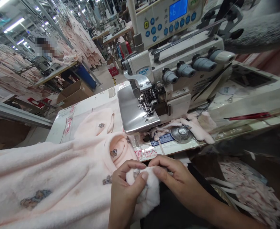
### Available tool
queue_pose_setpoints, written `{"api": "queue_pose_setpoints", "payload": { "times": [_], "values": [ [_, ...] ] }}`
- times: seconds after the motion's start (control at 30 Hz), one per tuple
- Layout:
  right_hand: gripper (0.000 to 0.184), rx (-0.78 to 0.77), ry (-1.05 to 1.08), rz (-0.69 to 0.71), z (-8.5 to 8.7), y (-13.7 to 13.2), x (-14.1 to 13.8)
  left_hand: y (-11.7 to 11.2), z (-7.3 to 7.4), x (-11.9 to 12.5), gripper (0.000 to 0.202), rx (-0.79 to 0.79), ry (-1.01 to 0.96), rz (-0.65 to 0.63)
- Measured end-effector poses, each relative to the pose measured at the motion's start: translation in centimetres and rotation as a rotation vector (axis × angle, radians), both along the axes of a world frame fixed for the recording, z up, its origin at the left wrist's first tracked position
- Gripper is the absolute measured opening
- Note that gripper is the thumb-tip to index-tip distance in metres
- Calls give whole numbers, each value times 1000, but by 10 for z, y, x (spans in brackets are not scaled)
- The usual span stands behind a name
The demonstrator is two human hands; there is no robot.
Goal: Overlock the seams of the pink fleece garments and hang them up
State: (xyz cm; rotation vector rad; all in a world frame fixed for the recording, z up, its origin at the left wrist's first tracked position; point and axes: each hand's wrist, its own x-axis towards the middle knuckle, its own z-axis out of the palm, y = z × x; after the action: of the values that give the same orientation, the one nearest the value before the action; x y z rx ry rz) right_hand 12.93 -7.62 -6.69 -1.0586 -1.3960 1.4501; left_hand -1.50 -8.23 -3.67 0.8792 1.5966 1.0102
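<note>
A pale pink fleece garment (49, 178) with small bear prints spreads over the table's near left and onto my lap. My left hand (124, 187) pinches a fluffy edge of the garment (144, 190) between thumb and fingers. My right hand (173, 178) grips the same edge from the right, fingers curled on it. Both hands meet just below the table's front edge, in front of the overlock sewing machine (159, 86). Its presser foot and needles (149, 100) stand bare above the shiny plate (132, 111).
Pink fabric offcuts (197, 125) lie by the machine's base, more strips (249, 190) fill a bin at lower right. A red tool (249, 116) rests on the table at right. The control panel (170, 16) stands behind. Cardboard boxes (73, 92), hanging garments and another worker sit far left.
</note>
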Motion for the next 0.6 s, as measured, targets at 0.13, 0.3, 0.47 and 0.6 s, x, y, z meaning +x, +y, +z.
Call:
{"api": "queue_pose_setpoints", "payload": {
  "times": [0.13, 0.3, 0.47, 0.6],
  "values": [
    [22, -14, -15, -5, 1, 1, -2, 0, 3, 5, 20, -6, -12, 11],
    [21, -31, -16, -12, 3, 0, -3, -2, 0, 4, 20, -31, -7, -13],
    [22, -62, 12, -18, 3, 0, 0, -4, 2, 2, 18, 17, 96, -97],
    [16, -69, 57, -75, 0, -2, 0, -3, 6, -2, 12, 156, 179, -268]
  ]
}}
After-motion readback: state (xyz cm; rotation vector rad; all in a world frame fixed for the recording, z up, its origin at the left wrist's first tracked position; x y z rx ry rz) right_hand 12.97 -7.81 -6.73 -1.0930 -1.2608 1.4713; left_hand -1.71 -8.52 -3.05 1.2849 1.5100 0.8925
